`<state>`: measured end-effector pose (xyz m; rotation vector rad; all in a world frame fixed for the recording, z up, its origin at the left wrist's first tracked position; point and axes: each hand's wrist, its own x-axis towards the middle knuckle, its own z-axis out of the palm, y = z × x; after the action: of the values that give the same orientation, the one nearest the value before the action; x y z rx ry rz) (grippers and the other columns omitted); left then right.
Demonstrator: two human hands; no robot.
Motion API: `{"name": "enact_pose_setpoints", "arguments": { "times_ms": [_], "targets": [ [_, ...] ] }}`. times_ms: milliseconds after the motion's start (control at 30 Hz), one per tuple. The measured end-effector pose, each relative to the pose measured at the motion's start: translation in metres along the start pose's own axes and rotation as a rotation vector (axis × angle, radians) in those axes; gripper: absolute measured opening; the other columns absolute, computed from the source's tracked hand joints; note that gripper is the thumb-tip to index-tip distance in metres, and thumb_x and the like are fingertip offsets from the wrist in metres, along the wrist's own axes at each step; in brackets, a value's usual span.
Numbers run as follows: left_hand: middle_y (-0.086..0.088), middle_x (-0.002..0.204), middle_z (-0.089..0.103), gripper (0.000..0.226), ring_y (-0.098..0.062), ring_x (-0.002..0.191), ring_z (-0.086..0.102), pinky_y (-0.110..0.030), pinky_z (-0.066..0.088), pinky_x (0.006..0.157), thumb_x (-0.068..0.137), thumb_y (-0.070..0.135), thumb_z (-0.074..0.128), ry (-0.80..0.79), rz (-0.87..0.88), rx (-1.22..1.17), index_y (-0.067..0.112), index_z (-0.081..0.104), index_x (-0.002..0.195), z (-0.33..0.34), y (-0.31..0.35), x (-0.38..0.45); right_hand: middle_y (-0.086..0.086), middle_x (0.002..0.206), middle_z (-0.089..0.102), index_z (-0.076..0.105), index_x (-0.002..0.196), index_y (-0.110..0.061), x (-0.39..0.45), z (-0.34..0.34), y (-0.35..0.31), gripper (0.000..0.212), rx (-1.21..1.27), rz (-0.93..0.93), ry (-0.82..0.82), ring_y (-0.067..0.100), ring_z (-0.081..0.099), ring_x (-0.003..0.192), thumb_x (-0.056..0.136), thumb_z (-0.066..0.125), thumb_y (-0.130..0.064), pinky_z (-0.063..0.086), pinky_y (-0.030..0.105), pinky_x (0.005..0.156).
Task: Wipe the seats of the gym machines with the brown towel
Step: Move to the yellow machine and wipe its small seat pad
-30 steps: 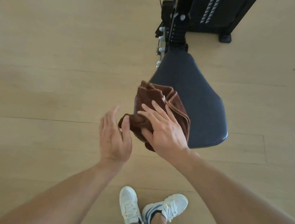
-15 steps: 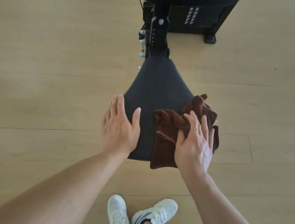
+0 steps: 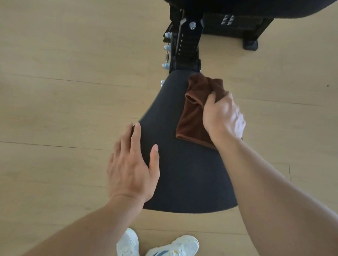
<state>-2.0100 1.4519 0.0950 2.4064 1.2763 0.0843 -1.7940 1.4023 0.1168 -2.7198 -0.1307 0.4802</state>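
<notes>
A pale wooden floor [image 3: 55, 98] fills the view, its long boards running across from edge to edge, with the dark frame of a gym machine [image 3: 187, 46] standing at the top centre.

On the left, the left hand [image 3: 132, 165] lies flat on the near left edge of the seat [image 3: 182, 179], fingers [image 3: 132, 137] straight and together, thumb spread onto the pad. It holds nothing; it looks to be steadying the seat or simply resting there.

In the middle, the seat is a dark padded wedge, narrow where it meets the adjustment post and wide toward the person. Its near half lies bare. Whether that part has been wiped cannot be told from the surface, which shows no streaks or damp.

To the right, the brown towel [image 3: 193, 113] lies bunched on the far right part of the seat, close to the post. The right hand [image 3: 221, 115] presses on it with fingers curled over the cloth, gripping a fold; the hand is a little blurred.

The wipe of this seat is in progress, with the towel at the narrow far end. The broad near area and the left side probably remain to be covered, and any other machines lie outside the view. A pair of white trainers [image 3: 154, 252] shows at the bottom.
</notes>
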Motion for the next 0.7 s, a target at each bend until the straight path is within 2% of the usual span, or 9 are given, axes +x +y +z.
{"name": "enact_pose_setpoints", "arguments": {
  "times_ms": [167, 233, 333, 400, 467, 567, 700],
  "targets": [
    [-0.001, 0.16, 0.038, 0.067, -0.026, 0.139, 0.044, -0.042, 0.044, 0.109, 0.097, 0.053, 0.033, 0.034, 0.008, -0.005, 0.019, 0.032, 0.155, 0.001, 0.0, 0.0, 0.004, 0.124, 0.064, 0.052, 0.127, -0.021, 0.026, 0.029, -0.049, 0.034, 0.039, -0.27, 0.073, 0.03, 0.061, 0.114, 0.104, 0.041, -0.044, 0.038, 0.039, 0.083],
    [0.0, 0.161, 0.038, 0.067, -0.024, 0.139, 0.044, -0.04, 0.043, 0.109, 0.097, 0.052, 0.033, 0.044, 0.005, -0.002, 0.019, 0.033, 0.155, 0.002, -0.001, -0.001, 0.003, 0.128, 0.061, 0.053, 0.129, -0.021, 0.031, 0.036, -0.054, 0.035, 0.003, -0.43, 0.084, 0.027, 0.057, 0.12, 0.104, 0.042, -0.042, 0.044, 0.042, 0.091],
    [0.001, 0.16, 0.039, 0.067, -0.023, 0.14, 0.044, -0.038, 0.042, 0.11, 0.095, 0.05, 0.034, 0.054, 0.008, -0.009, 0.02, 0.034, 0.155, 0.002, -0.001, -0.002, 0.003, 0.129, 0.063, 0.056, 0.128, -0.018, 0.032, 0.04, -0.061, 0.036, -0.053, -0.689, 0.048, 0.026, 0.054, 0.125, 0.102, 0.044, -0.04, 0.042, 0.042, 0.103],
    [0.002, 0.161, 0.039, 0.067, -0.021, 0.141, 0.043, -0.038, 0.042, 0.11, 0.095, 0.05, 0.035, 0.068, 0.005, -0.018, 0.02, 0.033, 0.155, 0.003, -0.001, -0.002, 0.004, 0.123, 0.065, 0.058, 0.125, -0.017, 0.026, 0.043, -0.07, 0.036, -0.11, -0.876, -0.009, 0.027, 0.058, 0.12, 0.101, 0.046, -0.04, 0.044, 0.041, 0.098],
    [0.002, 0.159, 0.04, 0.069, -0.02, 0.14, 0.044, -0.038, 0.042, 0.11, 0.095, 0.05, 0.037, 0.085, -0.011, -0.042, 0.02, 0.028, 0.157, 0.002, 0.0, -0.003, 0.004, 0.117, 0.068, 0.058, 0.121, -0.02, 0.014, 0.049, -0.083, 0.034, -0.16, -1.0, -0.131, 0.03, 0.063, 0.11, 0.1, 0.046, -0.043, 0.046, 0.041, 0.088],
    [-0.004, 0.157, 0.04, 0.075, -0.021, 0.137, 0.043, -0.038, 0.04, 0.11, 0.094, 0.043, 0.043, 0.161, -0.049, -0.112, 0.016, 0.017, 0.159, 0.001, 0.001, -0.006, -0.001, 0.108, 0.072, 0.062, 0.112, -0.031, -0.005, 0.062, -0.101, 0.034, -0.262, -1.054, -0.318, 0.03, 0.066, 0.099, 0.096, 0.044, -0.056, 0.04, 0.038, 0.077],
    [-0.011, 0.163, 0.029, 0.08, -0.026, 0.146, 0.032, -0.048, 0.026, 0.123, 0.087, 0.028, 0.04, 0.239, -0.06, -0.182, 0.006, 0.012, 0.159, 0.001, -0.003, -0.009, -0.004, 0.085, 0.065, 0.066, 0.085, -0.024, -0.019, 0.07, -0.113, 0.042, -0.49, -1.073, -0.403, 0.027, 0.062, 0.089, 0.091, 0.044, -0.059, 0.038, 0.036, 0.074]
  ]
}}
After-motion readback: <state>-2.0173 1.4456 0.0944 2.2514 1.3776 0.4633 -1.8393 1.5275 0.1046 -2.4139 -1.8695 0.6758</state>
